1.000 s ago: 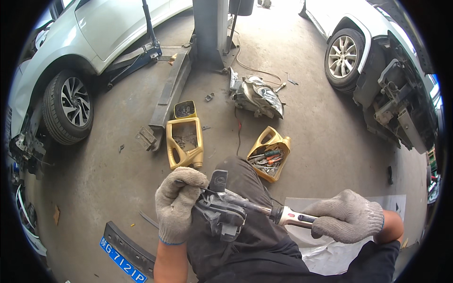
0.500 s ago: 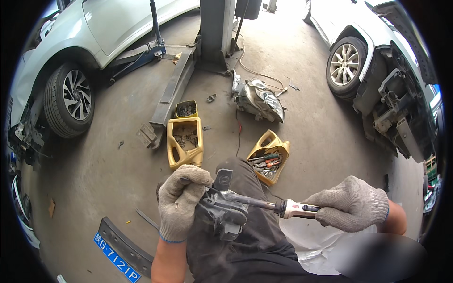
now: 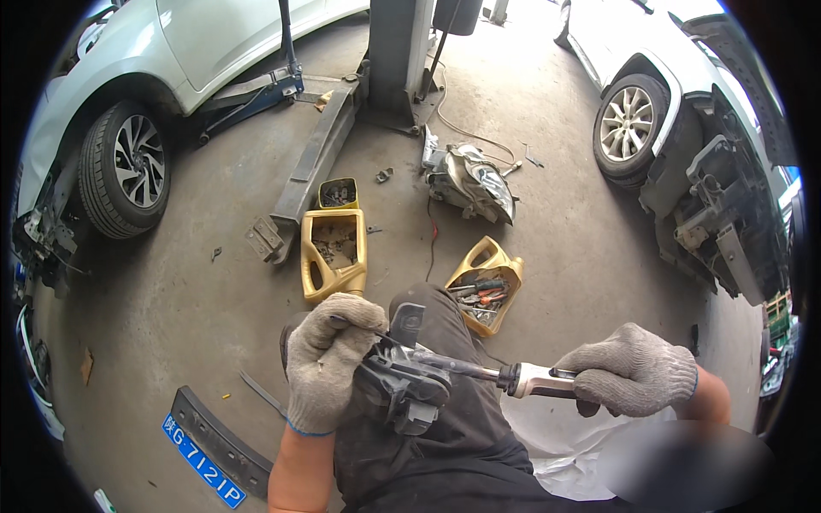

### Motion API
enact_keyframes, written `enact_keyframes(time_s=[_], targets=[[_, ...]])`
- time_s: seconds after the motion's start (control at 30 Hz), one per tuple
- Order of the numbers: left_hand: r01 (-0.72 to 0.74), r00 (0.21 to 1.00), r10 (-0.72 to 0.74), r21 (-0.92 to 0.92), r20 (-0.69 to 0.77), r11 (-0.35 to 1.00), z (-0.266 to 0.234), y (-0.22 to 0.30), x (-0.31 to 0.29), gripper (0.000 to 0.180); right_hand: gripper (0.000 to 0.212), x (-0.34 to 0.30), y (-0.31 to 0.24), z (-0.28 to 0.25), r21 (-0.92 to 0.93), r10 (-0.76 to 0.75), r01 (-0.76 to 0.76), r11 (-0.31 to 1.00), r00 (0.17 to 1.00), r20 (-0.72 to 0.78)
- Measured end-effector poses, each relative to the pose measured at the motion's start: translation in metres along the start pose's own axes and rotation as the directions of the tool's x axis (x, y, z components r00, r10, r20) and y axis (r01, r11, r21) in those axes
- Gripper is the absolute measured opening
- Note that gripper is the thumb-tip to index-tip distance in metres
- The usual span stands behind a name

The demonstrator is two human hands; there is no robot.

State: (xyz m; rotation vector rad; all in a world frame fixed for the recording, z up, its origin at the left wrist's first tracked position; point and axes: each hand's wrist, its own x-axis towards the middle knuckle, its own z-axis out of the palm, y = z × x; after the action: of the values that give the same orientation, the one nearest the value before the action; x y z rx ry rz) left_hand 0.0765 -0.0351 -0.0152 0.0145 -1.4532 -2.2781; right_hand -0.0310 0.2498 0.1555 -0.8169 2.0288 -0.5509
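My gloved left hand is closed around a thin dark rod and the left side of a dark grey plastic bracket. The bracket sits above my thighs, one flat tab standing up from it. From the right, my gloved right hand grips the white and black handle of a soldering-iron-like tool. Its long metal shaft lies across the top of the bracket, pointing at my left fingers. The exact contact at the tip is hard to make out.
Cut-open yellow jugs stand ahead: one with small parts, another with hand tools. Beyond lie a headlamp and a lift arm. White cars flank the floor. A licence plate on a black strip lies left.
The view has shifted slightly. Both hands keep their grips, and the tool's shaft stays across the bracket with hardly any movement.
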Motion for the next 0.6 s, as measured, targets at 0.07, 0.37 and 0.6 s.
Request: enact_keyframes(time_s=[0.07, 0.37, 0.6], targets=[[0.005, 1.0, -0.005, 0.001, -0.009, 1.0, -0.0007, 0.0, -0.001, 0.011, 0.028, -0.0001, 0.0004, 0.0014, 0.006, -0.005, 0.005, 1.0, 1.0, -0.005], [-0.003, 1.0, 0.003, 0.01, -0.015, 1.0, -0.0005, -0.0004, -0.0016, 0.011, 0.03, -0.0035, 0.0006, -0.0007, 0.031, 0.015, -0.015, 0.999, 1.0, 0.002], [-0.005, 1.0, 0.005, -0.016, -0.02, 1.0, 0.0011, -0.0017, -0.0014, 0.012, 0.028, -0.0001, 0.0049, 0.0014, -0.012, 0.004, -0.004, 1.0, 1.0, -0.013]])
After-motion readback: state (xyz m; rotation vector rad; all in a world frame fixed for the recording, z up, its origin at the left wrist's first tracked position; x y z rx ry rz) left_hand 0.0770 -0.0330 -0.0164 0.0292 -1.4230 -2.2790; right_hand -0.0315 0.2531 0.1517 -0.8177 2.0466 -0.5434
